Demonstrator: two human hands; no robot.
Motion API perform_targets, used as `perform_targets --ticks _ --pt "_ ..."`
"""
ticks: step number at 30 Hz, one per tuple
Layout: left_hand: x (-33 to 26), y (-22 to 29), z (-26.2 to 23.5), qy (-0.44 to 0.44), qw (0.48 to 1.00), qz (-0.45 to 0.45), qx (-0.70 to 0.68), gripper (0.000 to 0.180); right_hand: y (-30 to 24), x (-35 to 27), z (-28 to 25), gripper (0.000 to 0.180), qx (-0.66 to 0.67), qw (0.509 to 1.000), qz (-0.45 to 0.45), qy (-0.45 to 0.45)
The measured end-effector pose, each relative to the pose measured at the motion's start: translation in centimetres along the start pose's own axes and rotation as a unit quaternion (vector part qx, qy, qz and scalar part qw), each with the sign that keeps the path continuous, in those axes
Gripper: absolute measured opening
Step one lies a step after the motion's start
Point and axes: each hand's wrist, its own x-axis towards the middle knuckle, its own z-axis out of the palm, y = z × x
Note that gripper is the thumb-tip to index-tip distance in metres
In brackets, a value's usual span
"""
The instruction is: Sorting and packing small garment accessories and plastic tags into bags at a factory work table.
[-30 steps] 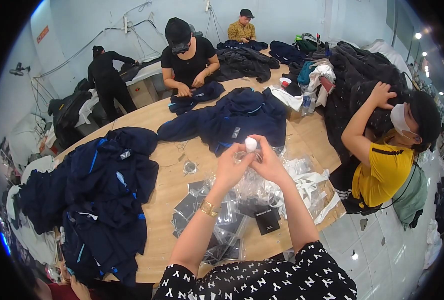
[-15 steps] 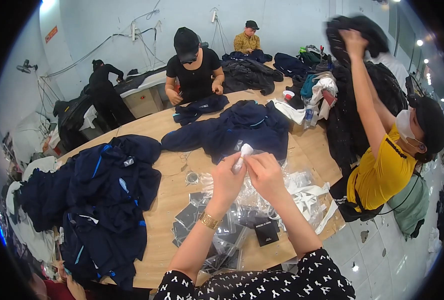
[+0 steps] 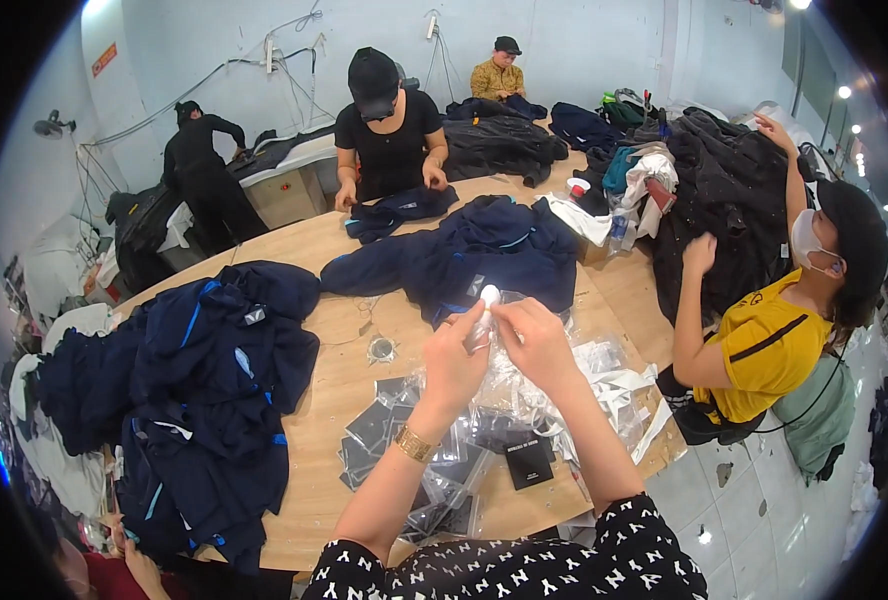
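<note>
My left hand is closed round the lower part of a small white rounded bundle, whose exact kind I cannot make out. From the other side my right hand pinches the same bundle, fingertips close to those of the left. Both hands are raised above the table. Beneath them lie crumpled clear plastic bags and white strips. Nearer to me are several dark grey cards in clear sleeves and a black square card. A navy garment lies just beyond my hands.
Navy garments with blue trim are heaped on the left of the wooden table. Across it, a person in black handles a navy piece. On the right, a person in yellow touches piled black garments.
My hands stay together, and the white bundle's top looks smoother and more upright. The person in yellow has lowered their raised arms; the black garment they held up is down on the pile.
</note>
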Motion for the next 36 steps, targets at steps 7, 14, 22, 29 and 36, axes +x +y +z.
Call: perform_targets --ticks 7,14,22,29,36 --pt "-0.3 0.2 0.2 -0.016 0.999 0.047 0.022 0.046 0.0 -0.1 0.1 0.014 -0.109 0.992 -0.052 0.029" --pt "-0.6 -0.6 0.5 -0.061 0.998 0.017 0.025 0.046 0.2 -0.9 0.7 0.014 -0.031 0.998 0.006 0.053" --pt "-0.7 -2.1 1.5 -0.042 0.998 0.033 0.038 0.044 1.2 -2.7 2.6 0.005 0.162 0.972 0.152 0.074" --pt "-1.3 -3.4 2.0 -0.095 0.994 -0.016 0.060 0.034 2.4 -3.9 3.8 0.006 0.436 0.838 0.323 0.059" --pt "-1.2 -5.2 1.1 -0.209 0.963 -0.159 -0.062 0.021 4.9 -4.4 1.5 0.012 0.580 0.663 0.473 -0.003"
